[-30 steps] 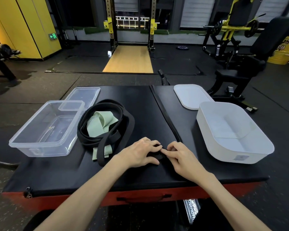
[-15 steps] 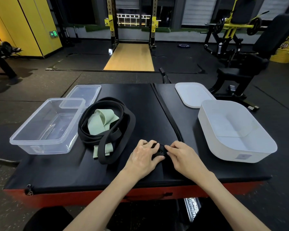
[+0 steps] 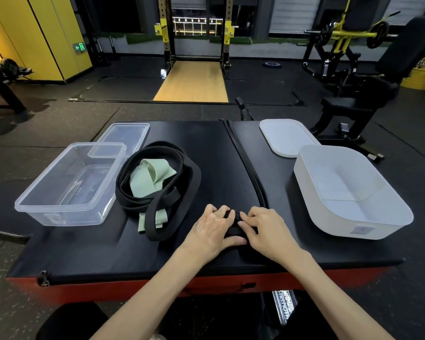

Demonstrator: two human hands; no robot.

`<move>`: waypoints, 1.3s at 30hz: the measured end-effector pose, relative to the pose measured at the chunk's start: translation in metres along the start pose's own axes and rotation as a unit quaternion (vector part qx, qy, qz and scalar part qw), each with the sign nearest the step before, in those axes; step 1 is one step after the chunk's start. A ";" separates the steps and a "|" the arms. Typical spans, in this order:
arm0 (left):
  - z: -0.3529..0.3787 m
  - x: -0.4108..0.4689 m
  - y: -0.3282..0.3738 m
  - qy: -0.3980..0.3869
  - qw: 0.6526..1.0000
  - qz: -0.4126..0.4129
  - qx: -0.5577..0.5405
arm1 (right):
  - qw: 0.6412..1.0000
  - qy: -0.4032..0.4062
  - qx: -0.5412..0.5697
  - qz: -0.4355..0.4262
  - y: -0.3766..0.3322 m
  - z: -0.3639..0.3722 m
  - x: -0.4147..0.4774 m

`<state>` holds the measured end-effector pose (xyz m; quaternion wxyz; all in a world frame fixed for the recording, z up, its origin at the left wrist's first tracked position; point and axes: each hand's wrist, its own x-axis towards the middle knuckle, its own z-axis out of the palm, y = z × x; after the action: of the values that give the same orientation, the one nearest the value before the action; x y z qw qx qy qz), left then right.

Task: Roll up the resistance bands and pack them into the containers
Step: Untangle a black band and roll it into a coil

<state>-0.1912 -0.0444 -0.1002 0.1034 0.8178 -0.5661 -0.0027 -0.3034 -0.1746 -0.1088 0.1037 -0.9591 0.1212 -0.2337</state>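
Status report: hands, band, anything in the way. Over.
Left hand and right hand both gripping a small black band roll on the mat. Loose black and green bands lie left, unrolled. White container right, lid off, nothing blocking.

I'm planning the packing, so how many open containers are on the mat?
2. A clear container sits at the left edge of the mat, and a white container on its right side. None seems hidden.

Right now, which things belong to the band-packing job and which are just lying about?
Job: left hand, right hand, the small black band they grip, black band coil, green band, clear container, white container, clear lid, white lid.
Lying about: squat rack, weight bench, yellow drum, floor plate.
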 end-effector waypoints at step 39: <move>0.012 -0.006 0.006 0.100 0.993 -0.066 -0.010 | 0.995 -0.092 0.015 -0.024 0.011 -0.003 -0.008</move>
<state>-0.2005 -0.0423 -0.1112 0.1672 0.8483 -0.4980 0.0673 -0.3140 -0.1837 -0.1125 0.1231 -0.9775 0.0851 -0.1489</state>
